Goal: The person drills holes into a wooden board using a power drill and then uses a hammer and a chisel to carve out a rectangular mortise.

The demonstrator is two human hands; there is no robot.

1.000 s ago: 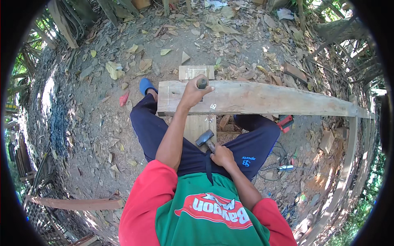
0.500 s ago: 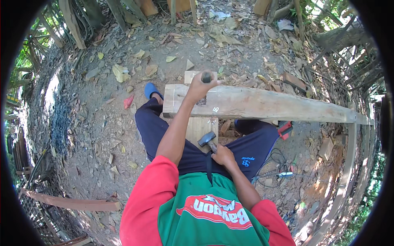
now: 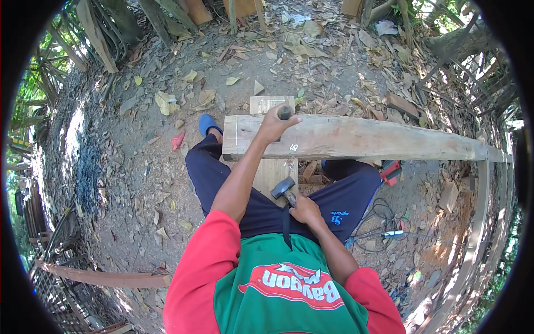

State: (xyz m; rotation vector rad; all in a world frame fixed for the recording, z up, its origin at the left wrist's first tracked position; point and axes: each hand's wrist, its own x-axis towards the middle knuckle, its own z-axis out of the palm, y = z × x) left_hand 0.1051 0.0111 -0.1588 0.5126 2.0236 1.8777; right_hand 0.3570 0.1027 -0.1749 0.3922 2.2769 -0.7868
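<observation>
My left hand is closed around an upright chisel, seen end-on by its dark round handle top. Its blade is hidden beneath the hand. Below the fist lies a thick wooden beam with pencil lines near its left end; the hand covers most of a dark cut in its face. Low in front of my body, my right hand grips the short handle of a hammer. The heavy metal hammer head tilts up and left over a flat board between my legs.
The beam runs right onto a wooden rail frame. Under its left end, a wood block sticks out. A red tool and a tangle of cable lie at right. Leaves and wood scraps litter the ground; a plank is at lower left.
My left hand has come slightly lower and nearer with the chisel, now covering most of the cut in the beam. The right hand and hammer have barely moved.
</observation>
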